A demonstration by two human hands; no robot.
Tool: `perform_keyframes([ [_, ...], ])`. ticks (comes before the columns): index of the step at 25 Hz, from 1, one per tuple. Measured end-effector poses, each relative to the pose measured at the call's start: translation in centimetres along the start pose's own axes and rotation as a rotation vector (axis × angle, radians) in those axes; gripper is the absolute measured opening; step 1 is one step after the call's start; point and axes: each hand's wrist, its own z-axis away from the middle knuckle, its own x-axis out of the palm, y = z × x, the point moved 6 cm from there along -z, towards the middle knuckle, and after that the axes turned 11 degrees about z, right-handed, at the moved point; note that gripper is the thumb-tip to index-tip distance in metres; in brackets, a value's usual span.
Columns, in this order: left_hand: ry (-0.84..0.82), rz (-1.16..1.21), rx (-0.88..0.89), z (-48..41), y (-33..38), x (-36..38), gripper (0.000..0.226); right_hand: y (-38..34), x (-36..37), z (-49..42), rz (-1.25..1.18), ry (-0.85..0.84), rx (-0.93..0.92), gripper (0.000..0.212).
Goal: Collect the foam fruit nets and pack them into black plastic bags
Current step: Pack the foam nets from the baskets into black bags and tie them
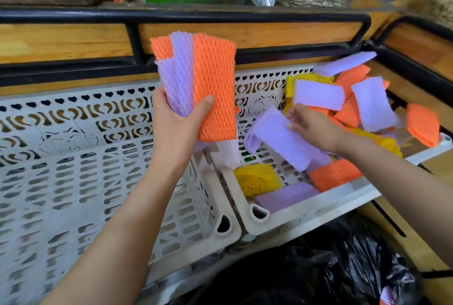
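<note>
- Head view: the left hand (180,123), centre frame, is closed around a fanned stack of foam nets (196,81); four layers show, two orange and two purple, any further ones hidden behind.
- Right hand (310,125) pinches one purple net (279,140), its fingertips blurred by motion.
- Two white perforated crates: the left crate (73,170) shows no nets; the right crate (306,209) holds a loose pile (343,98) of orange, purple and yellow nets, overlapping too much to count.
- Black plastic bag (331,263) lies lower right, cut off by the frame edge.
</note>
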Motion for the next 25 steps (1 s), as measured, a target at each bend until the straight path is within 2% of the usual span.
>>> perform_keyframes([
  [2, 0.006, -0.008, -0.007, 0.0, -0.2, -0.3, 0.051, -2.1, 0.7, -0.4, -0.153, -0.087, -0.076, 0.015],
  [4, 0.012, -0.011, -0.017, 0.0, -0.5, -0.5, 0.053, -3.6, 3.5, -0.7, -0.151, -0.321, -0.131, 0.014],
  [6, 0.012, -0.007, -0.036, 0.2, -0.7, -0.5, 0.051, -3.8, 6.3, -1.0, -0.134, -0.512, -0.104, 0.017],
  [11, -0.003, -0.005, -0.058, 0.3, -1.0, -0.2, 0.052, -3.2, 9.9, -1.7, 0.064, -0.675, -0.075, 0.048],
  [14, -0.003, 0.004, -0.072, 0.1, -1.2, -0.2, 0.055, -4.0, 11.0, -1.5, 0.203, -0.725, -0.140, 0.035],
  [16, 0.000, 0.006, -0.093, 0.2, -1.5, -0.3, 0.055, -4.4, 11.0, -0.9, 0.257, -0.771, -0.154, 0.041],
  [20, -0.018, -0.054, -0.081, 0.3, -1.6, -0.6, 0.057, -5.0, 8.6, -0.3, 0.262, -0.690, -0.129, 0.039],
  [25, 0.003, -0.134, -0.028, 1.1, -0.9, -0.9, 0.056, -5.7, 1.1, 1.5, 0.226, -0.393, -0.047, 0.039],
])
